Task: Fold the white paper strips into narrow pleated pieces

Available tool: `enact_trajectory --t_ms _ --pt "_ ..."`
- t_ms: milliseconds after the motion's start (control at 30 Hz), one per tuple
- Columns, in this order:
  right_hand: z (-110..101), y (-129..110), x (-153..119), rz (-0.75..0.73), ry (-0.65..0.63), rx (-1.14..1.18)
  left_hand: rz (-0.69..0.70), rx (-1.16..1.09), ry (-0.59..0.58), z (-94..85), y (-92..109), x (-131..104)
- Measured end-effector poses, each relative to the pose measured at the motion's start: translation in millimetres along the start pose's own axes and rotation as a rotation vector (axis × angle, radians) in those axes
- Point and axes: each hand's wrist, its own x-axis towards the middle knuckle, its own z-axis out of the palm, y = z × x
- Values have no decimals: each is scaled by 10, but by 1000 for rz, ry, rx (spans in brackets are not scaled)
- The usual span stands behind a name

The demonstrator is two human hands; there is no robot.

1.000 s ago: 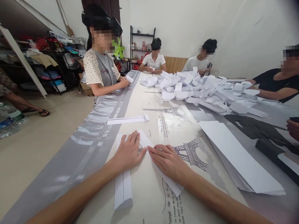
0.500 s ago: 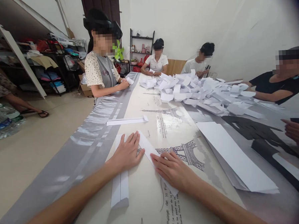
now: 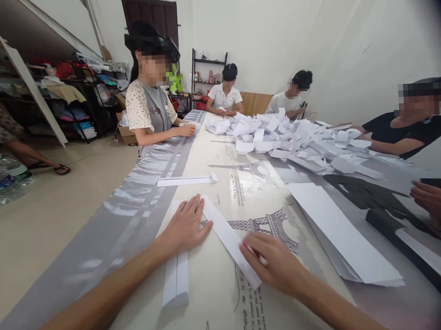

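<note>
A folded white paper strip point(image 3: 230, 238) lies slantwise on the printed tablecloth point(image 3: 213, 303). My left hand point(image 3: 186, 226) lies with fingers spread over the strip's far end and over the upper part of a second folded strip point(image 3: 177, 280), which runs toward me. My right hand point(image 3: 272, 261) is at the right edge of the slanted strip, near its lower half, with fingers bent and slightly blurred; the thumb and index finger are apart, with nothing seen between them. Farther off lies a third folded strip point(image 3: 186, 180), crosswise, with a small upturned end.
A stack of white sheets point(image 3: 346, 237) lies to the right, beside black material point(image 3: 366, 197). A large heap of folded papers point(image 3: 289, 137) covers the table's far right. Several people sit or stand around the table; one person's hand point(image 3: 437, 203) is at the right edge.
My right hand has lifted from lying flat on the slanted strip and moved slightly right, fingers now bent. My left hand stays nearly in place. The person at left has lowered their hands.
</note>
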Motion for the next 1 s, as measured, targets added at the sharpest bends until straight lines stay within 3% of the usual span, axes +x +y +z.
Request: enact_trajectory --t_ms 133,233,433,600,700,833,1000 --pt "332 126 869 51 -88 -153 -7 -1 -13 -14 22 -1" --pt "475 189 1096 9 -119 -166 -12 0 -5 -29 15 -3" --pt "412 331 786 12 -137 -36 32 24 34 -75 -23 36" --pt "302 372 670 208 -62 189 16 184 102 -134 90 80" --pt "177 372 614 345 -102 210 -15 255 107 -156 100 69" --pt "23 325 514 457 -226 187 83 46 152 -114 -28 37" --pt "-3 173 445 460 -225 164 278 -249 30 -45 -168 44"
